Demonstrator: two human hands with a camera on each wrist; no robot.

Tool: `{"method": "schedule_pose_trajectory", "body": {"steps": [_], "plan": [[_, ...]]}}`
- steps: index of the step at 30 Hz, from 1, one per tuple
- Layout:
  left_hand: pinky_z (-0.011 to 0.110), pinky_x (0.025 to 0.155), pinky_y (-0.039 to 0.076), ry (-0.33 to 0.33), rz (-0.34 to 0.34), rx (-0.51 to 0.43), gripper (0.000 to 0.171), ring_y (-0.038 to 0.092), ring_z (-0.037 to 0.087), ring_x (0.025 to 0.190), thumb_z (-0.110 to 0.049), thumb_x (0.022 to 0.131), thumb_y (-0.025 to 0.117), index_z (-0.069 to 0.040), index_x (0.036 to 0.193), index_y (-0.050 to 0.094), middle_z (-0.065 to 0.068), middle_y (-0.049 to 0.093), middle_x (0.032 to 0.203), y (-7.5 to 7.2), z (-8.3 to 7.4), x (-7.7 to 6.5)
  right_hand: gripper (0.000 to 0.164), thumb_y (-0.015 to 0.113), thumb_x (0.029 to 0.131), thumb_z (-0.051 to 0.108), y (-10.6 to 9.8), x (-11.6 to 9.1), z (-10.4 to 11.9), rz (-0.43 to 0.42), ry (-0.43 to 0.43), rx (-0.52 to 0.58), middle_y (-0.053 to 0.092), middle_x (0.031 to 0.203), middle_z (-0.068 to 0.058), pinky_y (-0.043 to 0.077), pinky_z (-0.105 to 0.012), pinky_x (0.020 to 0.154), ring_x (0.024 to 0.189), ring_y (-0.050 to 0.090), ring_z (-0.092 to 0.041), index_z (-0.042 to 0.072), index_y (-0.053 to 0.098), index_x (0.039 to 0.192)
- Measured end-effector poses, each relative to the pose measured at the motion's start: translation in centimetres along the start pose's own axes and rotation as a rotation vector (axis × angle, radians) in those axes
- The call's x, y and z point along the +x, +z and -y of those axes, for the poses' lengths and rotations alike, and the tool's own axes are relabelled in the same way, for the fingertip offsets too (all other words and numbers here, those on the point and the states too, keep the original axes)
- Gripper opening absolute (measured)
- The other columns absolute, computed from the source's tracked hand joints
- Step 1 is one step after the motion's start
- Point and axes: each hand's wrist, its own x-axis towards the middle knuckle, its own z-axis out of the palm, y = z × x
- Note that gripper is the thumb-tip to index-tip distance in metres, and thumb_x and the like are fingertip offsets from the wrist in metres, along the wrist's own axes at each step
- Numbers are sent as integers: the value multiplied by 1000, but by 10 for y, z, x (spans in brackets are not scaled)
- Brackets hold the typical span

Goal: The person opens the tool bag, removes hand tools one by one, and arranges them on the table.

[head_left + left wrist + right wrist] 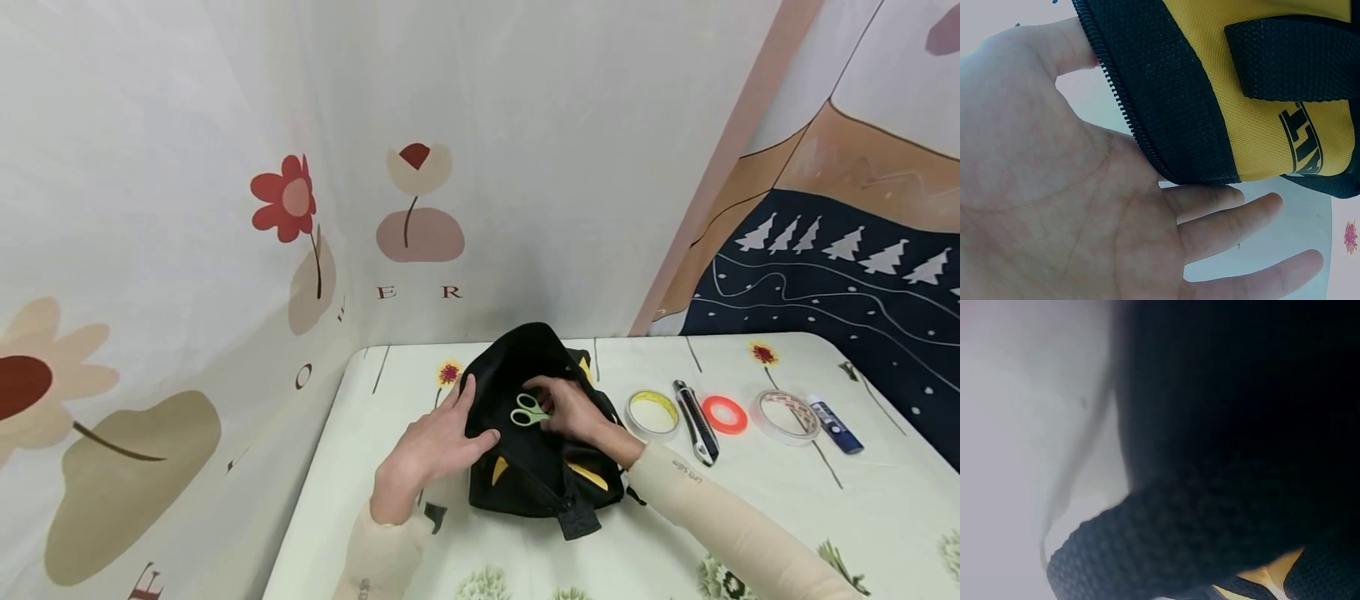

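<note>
A black and yellow zippered tool bag (517, 492) stands on the table with its mouth gaping. My left hand (442, 433) rests at the left rim, fingers spread and fairly straight. In the left wrist view, the bag's zipper edge (1116, 94) covers the end of the thumb, while several fingers extend past the yellow side. My right hand (572, 410) reaches into the bag and holds a pair of scissors by the light green handles (529, 410); the blades are hidden. Dark bag fabric (1210, 537) fills most of the right wrist view, hiding that hand.
Right of the bag, a yellow-cored tape roll (652, 412), a utility knife (697, 423), a red tape roll (724, 414), a clear tape roll (787, 417) and a blue glue stick (836, 425) lie in a row on the flower-print tablecloth (750, 500). Printed curtains hang behind.
</note>
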Motion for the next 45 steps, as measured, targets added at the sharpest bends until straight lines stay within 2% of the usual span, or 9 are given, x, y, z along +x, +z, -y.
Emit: {"method": "schedule_pose_trajectory", "body": {"steps": [9,17,24,28,33,35,37,40,45], "plan": [[41,62,43,0,-1,5,95,55,25,56,-48,106,66,-8,178,19,19,21,183,2,1,0,58,86,81,-12,1,-3,6,-64,-32,97,69,107,-10,60,-30,77,87,70,-16,0,75,136],[40,61,43,-2,-4,12,96,54,25,55,-49,106,65,-9,179,18,19,21,183,3,0,0,57,87,82,-10,-1,-4,15,-194,-122,194,70,110,-9,62,-31,80,92,72,-18,3,76,136],[42,64,46,-3,-3,8,95,57,25,58,-47,106,66,-9,179,18,20,21,183,3,-1,1,59,88,82,-9,-7,-7,28,-266,-167,247,71,112,-10,63,-31,81,92,73,-21,5,76,138],[47,72,53,-5,-6,21,95,65,27,69,-47,107,66,-9,179,18,20,22,183,3,0,2,59,88,84,-9,-10,-9,34,-306,-181,299,71,113,-11,64,-33,82,93,73,-23,6,76,139],[57,89,57,-3,-7,28,95,75,42,104,-48,107,66,-8,178,19,20,23,182,4,-1,2,58,87,85,-11,-13,-13,40,-347,-192,361,71,113,-13,64,-34,84,94,74,-27,4,75,139],[56,87,57,-1,-7,26,95,75,41,102,-48,106,66,-8,179,19,20,23,182,4,-1,2,58,87,85,-12,-15,-15,43,-367,-197,386,71,114,-15,64,-33,84,94,74,-28,2,75,140],[53,82,56,-2,-4,21,95,74,36,90,-48,106,66,-9,179,19,20,23,183,4,-1,2,59,86,84,-13,-19,-16,47,-382,-198,414,71,116,-16,63,-32,85,94,74,-28,1,74,140],[47,71,52,-4,-1,8,95,64,26,68,-47,106,66,-9,179,18,20,22,183,3,-1,2,60,85,84,-16,-26,-18,52,-408,-219,462,70,117,-18,63,-30,86,95,73,-26,-1,73,141],[48,73,53,-4,-5,14,95,66,26,71,-48,106,66,-9,179,18,20,23,182,3,-1,2,63,82,83,-20,-36,-23,59,-462,-277,519,69,117,-22,62,-26,86,97,71,-20,-3,70,143]]}}
